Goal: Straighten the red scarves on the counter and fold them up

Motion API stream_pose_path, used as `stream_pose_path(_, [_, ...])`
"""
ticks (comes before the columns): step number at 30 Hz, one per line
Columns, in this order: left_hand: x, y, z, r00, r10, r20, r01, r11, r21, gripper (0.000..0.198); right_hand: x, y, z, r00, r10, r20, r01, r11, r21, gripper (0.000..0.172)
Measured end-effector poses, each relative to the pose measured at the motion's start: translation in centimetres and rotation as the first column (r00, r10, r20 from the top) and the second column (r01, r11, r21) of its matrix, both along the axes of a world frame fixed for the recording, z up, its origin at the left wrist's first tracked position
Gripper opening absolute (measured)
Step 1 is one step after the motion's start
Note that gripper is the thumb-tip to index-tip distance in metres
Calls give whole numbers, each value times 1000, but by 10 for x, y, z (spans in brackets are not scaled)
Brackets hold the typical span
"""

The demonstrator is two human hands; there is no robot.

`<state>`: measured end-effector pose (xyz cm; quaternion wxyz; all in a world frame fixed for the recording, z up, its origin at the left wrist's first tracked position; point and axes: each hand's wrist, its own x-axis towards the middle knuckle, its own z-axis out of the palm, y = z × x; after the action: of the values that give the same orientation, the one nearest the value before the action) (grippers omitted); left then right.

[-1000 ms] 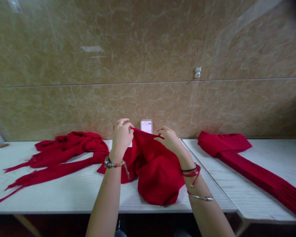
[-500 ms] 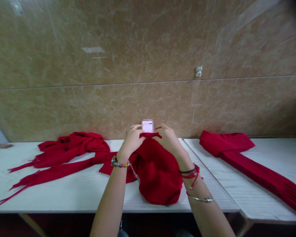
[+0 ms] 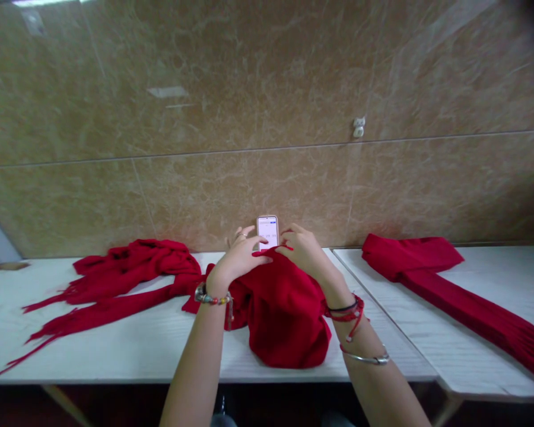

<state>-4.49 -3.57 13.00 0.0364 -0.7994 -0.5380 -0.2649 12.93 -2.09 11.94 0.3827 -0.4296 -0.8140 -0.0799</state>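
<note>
A bunched red scarf [image 3: 289,320] lies in the middle of the white table, its near end rounded and hanging close to the front edge. At its top, my left hand [image 3: 242,258] grips a bit of the cloth between thumb and fingers, the other fingers raised. My right hand [image 3: 305,252] pinches the same upper part from the other side, fingers curled. Just behind the hands a phone [image 3: 267,230] with a lit screen leans upright near the wall.
A fringed red scarf [image 3: 137,267] lies crumpled on the left, reaching toward the middle bundle. Another red scarf [image 3: 454,293], folded at its far end, runs across the right-hand white table [image 3: 507,270]. The brown marble-patterned wall [image 3: 249,101] rises behind the tables.
Both hands have lowered slightly at the scarf's top, and the cloth edge that was stretched between them has sunk and slackened. More of the phone screen shows.
</note>
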Motion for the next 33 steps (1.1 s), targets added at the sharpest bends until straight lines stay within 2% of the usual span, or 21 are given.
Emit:
stream_pose_path(2, [15,0,4,1000,-9,20,8,999,40,11,-2,-3,2,1000,19,-10,-19,1000,3,5])
stream_pose_path(4, [15,-1,10,998,-2,65,-6,992,126,14,0,-1,-1,998,55,6,-54,998,-26,5])
stream_pose_path(6, [0,-3,16,990,41,135,-74,966,249,16,6,5,-6,994,88,58,-82,992,-93,6])
stream_pose_path(9, [-36,-7,22,957,152,247,-240,893,380,13,15,15,-16,990,86,112,-67,984,-164,9])
stream_pose_path(11, [-54,-10,24,952,178,250,-263,894,363,12,16,19,-19,993,96,64,-87,987,-136,4])
stream_pose_path(13, [-61,-12,24,963,159,216,-222,925,309,11,11,19,-20,990,140,-14,-141,986,-84,16])
stream_pose_path(16, [-51,-15,23,974,120,191,-169,950,261,9,-6,12,-20,978,205,-40,-208,976,-66,41])
stream_pose_path(18, [-39,-17,24,975,108,193,-157,953,260,9,-20,7,-21,978,208,6,-207,975,-83,46])
stream_pose_path(22, [-27,-20,25,972,95,215,-159,938,309,9,-41,1,-20,990,124,65,-118,990,-82,17])
stream_pose_path(25, [-33,-21,25,960,124,250,-206,919,335,9,-41,2,-18,998,49,51,-45,996,-77,19])
stream_pose_path(29, [-44,-20,25,934,206,292,-302,891,338,9,-24,8,-16,998,-63,32,64,996,-58,19])
stream_pose_path(31, [-48,-19,25,910,281,306,-377,868,325,10,-14,11,-16,994,-106,28,107,992,-60,20])
stream_pose_path(33, [-50,-19,24,856,410,316,-497,822,278,12,-6,13,-16,992,-126,10,126,990,-61,21])
